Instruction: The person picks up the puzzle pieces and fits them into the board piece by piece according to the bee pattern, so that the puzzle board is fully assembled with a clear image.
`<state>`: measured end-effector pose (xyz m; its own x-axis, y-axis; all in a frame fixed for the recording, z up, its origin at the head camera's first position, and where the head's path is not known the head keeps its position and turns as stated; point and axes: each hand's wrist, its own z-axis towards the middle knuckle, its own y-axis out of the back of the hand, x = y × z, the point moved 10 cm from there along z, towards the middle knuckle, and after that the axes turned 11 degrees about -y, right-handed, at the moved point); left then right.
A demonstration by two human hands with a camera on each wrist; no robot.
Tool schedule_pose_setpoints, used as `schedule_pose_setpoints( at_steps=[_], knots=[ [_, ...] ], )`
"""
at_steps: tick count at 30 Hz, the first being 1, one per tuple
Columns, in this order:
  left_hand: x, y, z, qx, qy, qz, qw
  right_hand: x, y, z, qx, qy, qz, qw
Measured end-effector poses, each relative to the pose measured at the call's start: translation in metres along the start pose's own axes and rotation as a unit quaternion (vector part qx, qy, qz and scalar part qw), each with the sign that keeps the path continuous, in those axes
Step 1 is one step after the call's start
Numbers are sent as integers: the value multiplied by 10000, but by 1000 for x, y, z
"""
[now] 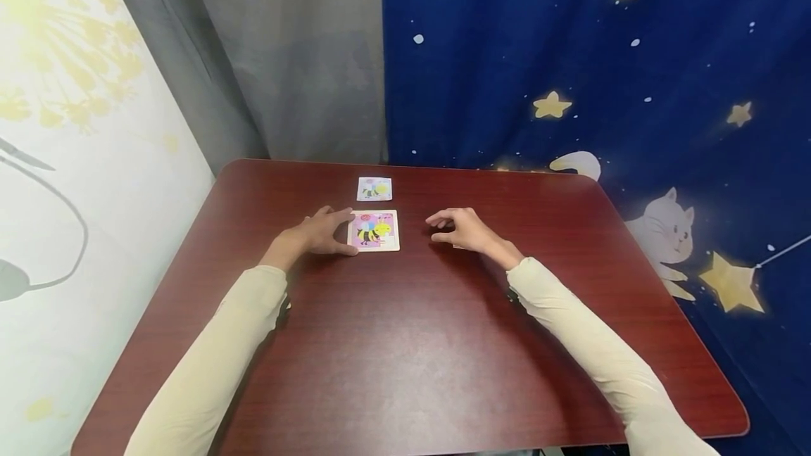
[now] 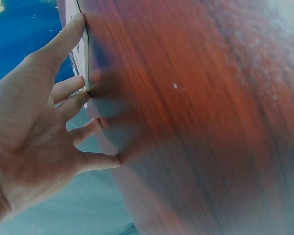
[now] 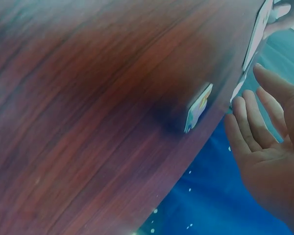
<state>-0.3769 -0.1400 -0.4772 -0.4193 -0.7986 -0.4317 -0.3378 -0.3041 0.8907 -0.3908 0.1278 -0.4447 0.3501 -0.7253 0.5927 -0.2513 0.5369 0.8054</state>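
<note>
A square bee puzzle [image 1: 374, 231] with a pale frame lies flat on the table; a white patch shows at the lower right of its picture. At its left side is my left hand [image 1: 319, 232], thumb by the near corner and index finger by the far corner. The left wrist view shows the thumb and fingertips right at the board's edge, fingers spread. Over the table to the right hovers my right hand [image 1: 465, 229], fingers loosely bent, with nothing in them. Beneath it lies a small coloured puzzle piece [image 3: 198, 107], mostly hidden by the hand in the head view.
A small card with a bee picture [image 1: 374, 189] lies just behind the puzzle. The dark red table [image 1: 393, 357] ends at a grey curtain [image 1: 304, 76] and a blue starry curtain [image 1: 494, 76]. A white wall [image 1: 114, 181] stands on the left.
</note>
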Motion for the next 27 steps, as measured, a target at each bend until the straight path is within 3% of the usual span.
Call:
schedule_pose_setpoints(
  at_steps=[11,27],
  knots=[
    [-1,1,1,-5,-38,2,10000,-20,15,-15,-33,6,-315,9995],
    [1,-1,3,48,-79,82,9999,-42,15,-28,165,-116,-724,9972]
  ],
)
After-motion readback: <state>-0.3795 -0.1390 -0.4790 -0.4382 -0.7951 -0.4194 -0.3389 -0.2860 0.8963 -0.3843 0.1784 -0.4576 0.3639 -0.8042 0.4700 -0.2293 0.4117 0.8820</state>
